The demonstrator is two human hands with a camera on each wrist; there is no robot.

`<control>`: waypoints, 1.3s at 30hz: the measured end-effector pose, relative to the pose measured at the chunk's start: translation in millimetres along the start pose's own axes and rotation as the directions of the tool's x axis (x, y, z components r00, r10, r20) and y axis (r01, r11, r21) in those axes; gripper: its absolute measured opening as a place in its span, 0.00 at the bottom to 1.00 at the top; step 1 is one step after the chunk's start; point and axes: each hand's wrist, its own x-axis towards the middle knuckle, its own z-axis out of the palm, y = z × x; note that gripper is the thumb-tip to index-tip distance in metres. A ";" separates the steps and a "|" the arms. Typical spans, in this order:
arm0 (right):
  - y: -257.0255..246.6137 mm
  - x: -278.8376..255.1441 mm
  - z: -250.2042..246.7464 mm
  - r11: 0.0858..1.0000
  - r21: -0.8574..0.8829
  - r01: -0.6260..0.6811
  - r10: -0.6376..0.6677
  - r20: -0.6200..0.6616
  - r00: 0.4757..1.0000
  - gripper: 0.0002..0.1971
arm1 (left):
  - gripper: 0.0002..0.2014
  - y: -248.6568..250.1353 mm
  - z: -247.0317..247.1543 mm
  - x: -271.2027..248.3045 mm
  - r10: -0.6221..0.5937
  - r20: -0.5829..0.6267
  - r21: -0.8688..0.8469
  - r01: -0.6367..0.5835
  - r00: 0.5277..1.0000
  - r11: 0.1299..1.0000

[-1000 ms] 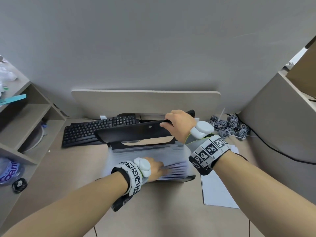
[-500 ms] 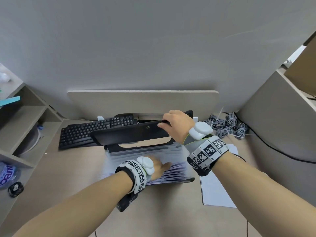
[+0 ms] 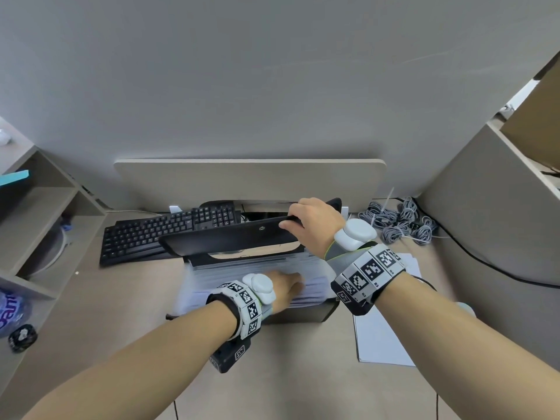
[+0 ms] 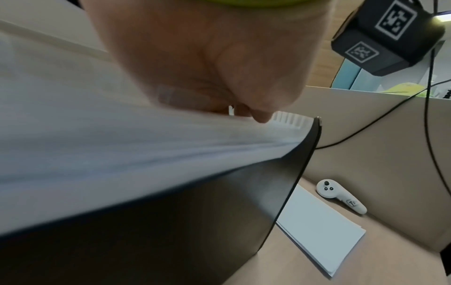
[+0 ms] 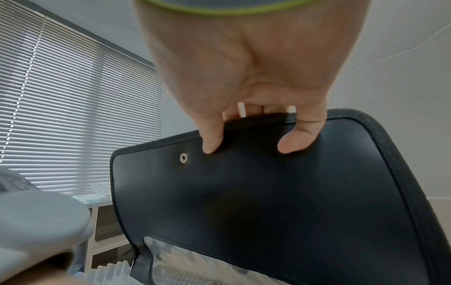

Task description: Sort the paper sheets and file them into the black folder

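The black folder (image 3: 230, 237), an accordion type, stands at the centre of the head view just in front of the keyboard (image 3: 157, 234). The right hand (image 3: 315, 225) holds its flap up, fingers curled over the top edge with the thumb on the inner face. The left hand (image 3: 285, 287) reaches into the translucent pockets (image 3: 257, 265); its fingers (image 4: 261, 117) dip between the dividers, but whether they pinch a sheet cannot be told, since the wrist view is blurred.

Judged risks: if the right hand's hold slips, the flap could drop onto the left hand; pressing hard between dividers could crumple sheets already filed, or tip the folder towards the keyboard. A sheet might also land in the wrong pocket, as the dividers sit close together.

Counts: one folder, one snap stud (image 5: 183, 158) on the flap, one stack of paper sheets (image 3: 381, 338) at lower right of the folder, one keyboard, one white controller (image 4: 339, 194) beside the stack, two hands. The bundled cables (image 3: 403, 222) at right are too tangled to count
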 end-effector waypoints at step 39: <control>0.8 33.6 177.1 0.954 0.215 -0.210 0.152 0.260 0.954 0.12 | 0.25 -162.9 106.5 11.4 -0.299 -0.023 0.046 0.299 0.954 0.953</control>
